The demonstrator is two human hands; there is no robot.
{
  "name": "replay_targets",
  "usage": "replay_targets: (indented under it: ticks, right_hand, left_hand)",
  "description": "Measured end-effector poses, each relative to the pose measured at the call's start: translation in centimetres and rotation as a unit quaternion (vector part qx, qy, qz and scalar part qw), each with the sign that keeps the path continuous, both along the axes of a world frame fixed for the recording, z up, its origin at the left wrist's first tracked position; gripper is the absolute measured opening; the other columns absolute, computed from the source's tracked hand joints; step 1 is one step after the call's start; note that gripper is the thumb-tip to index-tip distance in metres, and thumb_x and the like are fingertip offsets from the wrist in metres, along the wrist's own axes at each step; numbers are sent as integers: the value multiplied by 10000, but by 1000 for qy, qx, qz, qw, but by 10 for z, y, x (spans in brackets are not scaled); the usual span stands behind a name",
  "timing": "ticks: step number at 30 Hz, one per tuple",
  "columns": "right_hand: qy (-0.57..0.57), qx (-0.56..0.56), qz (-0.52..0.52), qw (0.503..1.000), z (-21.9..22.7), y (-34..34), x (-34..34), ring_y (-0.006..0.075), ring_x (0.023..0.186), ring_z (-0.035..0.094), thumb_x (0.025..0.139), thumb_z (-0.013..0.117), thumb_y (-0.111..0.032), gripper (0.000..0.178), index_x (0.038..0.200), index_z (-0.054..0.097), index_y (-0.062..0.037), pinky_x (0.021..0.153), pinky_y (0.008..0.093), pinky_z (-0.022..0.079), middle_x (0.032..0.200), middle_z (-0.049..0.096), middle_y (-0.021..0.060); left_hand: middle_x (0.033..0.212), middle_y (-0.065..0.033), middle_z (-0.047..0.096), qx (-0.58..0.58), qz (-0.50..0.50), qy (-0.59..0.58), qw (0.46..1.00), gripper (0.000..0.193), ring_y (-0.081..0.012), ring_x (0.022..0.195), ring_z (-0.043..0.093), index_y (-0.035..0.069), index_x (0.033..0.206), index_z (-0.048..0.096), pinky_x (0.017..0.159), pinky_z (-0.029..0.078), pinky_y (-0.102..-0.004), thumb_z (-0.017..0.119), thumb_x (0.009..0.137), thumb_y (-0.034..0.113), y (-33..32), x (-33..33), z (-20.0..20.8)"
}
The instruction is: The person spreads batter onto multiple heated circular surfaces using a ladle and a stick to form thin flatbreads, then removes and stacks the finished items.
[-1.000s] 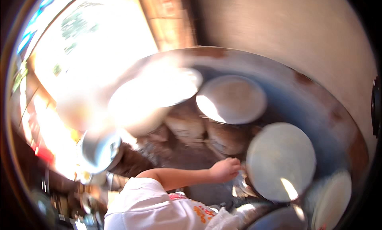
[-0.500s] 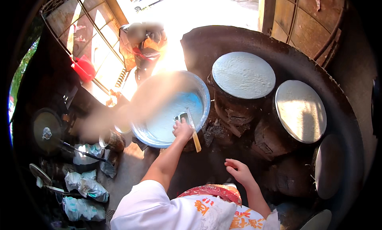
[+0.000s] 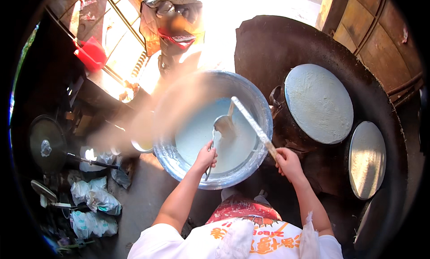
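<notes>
A large bluish basin [image 3: 265,107] of pale, milky batter [image 3: 197,140] stands in front of me. My left hand [image 3: 206,157] is closed around the thin metal handle of a ladle [image 3: 221,123], whose bowl is at the batter near the basin's middle. Whether the bowl is dipped in or just above is hard to tell. Over the basin's right rim, my right hand [image 3: 288,164] grips the wooden end of a long flat scraper [image 3: 251,123]. Its blade is coated white and slants up and left above the batter.
To the right, round griddles [image 3: 319,103] covered with pale batter line a curved dark metal surround [image 3: 358,75]. A second griddle [image 3: 367,160] is partly sunlit. At the left are plastic bags [image 3: 96,196], a fan [image 3: 46,145] and a red container [image 3: 91,54]. A scooter [image 3: 172,30] stands beyond.
My right hand, empty before, now holds the scraper that leaned on the basin's rim. My left hand now grips the ladle's handle. The view has shifted, with the basin nearer the middle.
</notes>
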State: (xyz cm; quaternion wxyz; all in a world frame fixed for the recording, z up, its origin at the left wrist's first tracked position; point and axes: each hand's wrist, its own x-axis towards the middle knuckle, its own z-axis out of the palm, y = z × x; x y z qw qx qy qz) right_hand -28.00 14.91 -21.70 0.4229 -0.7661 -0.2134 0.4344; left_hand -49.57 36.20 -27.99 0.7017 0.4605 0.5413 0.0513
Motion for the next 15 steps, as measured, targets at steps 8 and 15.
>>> replay_targets:
  ticks: [8, 15]
  right_hand:
    - [-272, -145, 68, 949, -15, -9, -44, 390, 787, 585, 770, 575, -131, 138, 865, 585, -31, 676, 453, 469, 795, 607, 205]
    - [-372, -274, 65, 885, 2, 6, -53, 361, 638, 605, 844, 521, -189, 173, 1001, 561, -130, 581, 492, 465, 687, 611, 162]
  left_hand:
    - [573, 8, 338, -242, -31, -80, 967, 635, -91, 412, 329, 220, 1435, 90, 346, 310, -241, 432, 908, 123, 36, 4, -22]
    - [572, -10, 383, 118, -207, 36, 971, 557, -107, 401, 364, 215, 1419, 231, 357, 345, -272, 428, 902, 145, 35, 62, -38]
